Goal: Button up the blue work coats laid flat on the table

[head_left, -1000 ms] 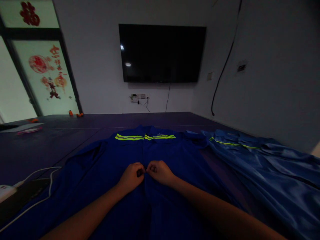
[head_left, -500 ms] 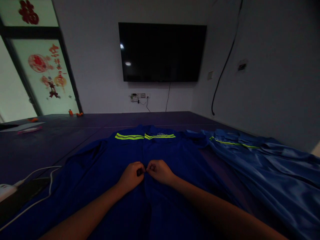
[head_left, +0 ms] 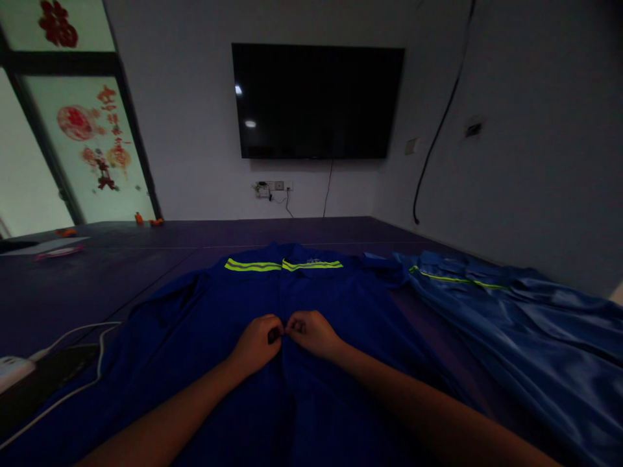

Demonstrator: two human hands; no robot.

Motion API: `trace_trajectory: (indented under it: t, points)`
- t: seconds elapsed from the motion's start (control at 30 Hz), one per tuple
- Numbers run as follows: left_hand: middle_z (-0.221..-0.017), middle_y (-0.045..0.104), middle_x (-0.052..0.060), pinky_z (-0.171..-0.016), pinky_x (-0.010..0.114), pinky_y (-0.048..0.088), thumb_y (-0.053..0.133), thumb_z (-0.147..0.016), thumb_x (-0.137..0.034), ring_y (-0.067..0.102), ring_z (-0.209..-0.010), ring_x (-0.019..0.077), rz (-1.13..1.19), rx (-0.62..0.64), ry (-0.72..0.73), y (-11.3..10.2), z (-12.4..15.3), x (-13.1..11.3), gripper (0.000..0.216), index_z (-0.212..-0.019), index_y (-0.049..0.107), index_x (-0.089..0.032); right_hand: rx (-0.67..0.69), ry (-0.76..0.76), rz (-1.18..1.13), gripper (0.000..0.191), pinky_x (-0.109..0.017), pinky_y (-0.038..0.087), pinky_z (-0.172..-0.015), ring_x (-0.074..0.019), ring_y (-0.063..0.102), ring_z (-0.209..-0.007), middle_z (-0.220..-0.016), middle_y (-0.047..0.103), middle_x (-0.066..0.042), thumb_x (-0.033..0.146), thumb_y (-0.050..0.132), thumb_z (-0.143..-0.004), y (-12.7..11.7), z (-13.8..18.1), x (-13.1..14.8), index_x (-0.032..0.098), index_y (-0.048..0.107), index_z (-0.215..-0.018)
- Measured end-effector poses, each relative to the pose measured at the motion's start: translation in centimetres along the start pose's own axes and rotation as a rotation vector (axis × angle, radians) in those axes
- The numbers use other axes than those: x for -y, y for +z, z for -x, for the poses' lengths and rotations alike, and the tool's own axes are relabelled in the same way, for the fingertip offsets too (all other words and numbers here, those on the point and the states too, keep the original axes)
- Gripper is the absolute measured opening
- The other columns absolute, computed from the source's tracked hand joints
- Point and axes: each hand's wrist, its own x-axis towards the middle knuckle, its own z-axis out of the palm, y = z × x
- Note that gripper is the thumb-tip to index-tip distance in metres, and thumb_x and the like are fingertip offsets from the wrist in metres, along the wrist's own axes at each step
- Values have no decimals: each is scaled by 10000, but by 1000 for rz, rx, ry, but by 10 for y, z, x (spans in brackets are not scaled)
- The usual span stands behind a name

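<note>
A dark blue work jacket (head_left: 331,305) with yellow-green reflective stripes across the chest lies spread out in front of me, collar away from me. My left hand (head_left: 261,337) pinches the cloth at the front opening, about the middle of the jacket. Right beside it, my right hand (head_left: 311,332) pinches the other side of the same opening. The fingertips of both hands almost meet at the centre line. Whatever small part sits between the fingers, such as a button, is hidden.
A second, lighter blue garment (head_left: 530,324) lies to the right. At the left are a white plug strip (head_left: 14,371) with a white cable and a dark flat object (head_left: 53,376). Small orange items (head_left: 156,222) stand far left. A television (head_left: 318,100) hangs on the wall.
Both hands keep their pinch at the same spot on the jacket front. Only a very slight shift of the whole view shows.
</note>
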Motion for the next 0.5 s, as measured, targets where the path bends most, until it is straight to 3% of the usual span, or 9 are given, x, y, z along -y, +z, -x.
trace_trajectory:
  t: [0.5]
  points:
    - [-657, 543, -9, -565, 211, 358, 436, -626, -36, 513, -613, 115, -10, 23, 12, -2, 0, -1, 174, -650, 551, -165, 1, -15, 18, 98, -171, 337, -468, -89, 545, -518, -594, 617, 17, 165, 552, -693, -1, 1, 1, 173, 639, -738]
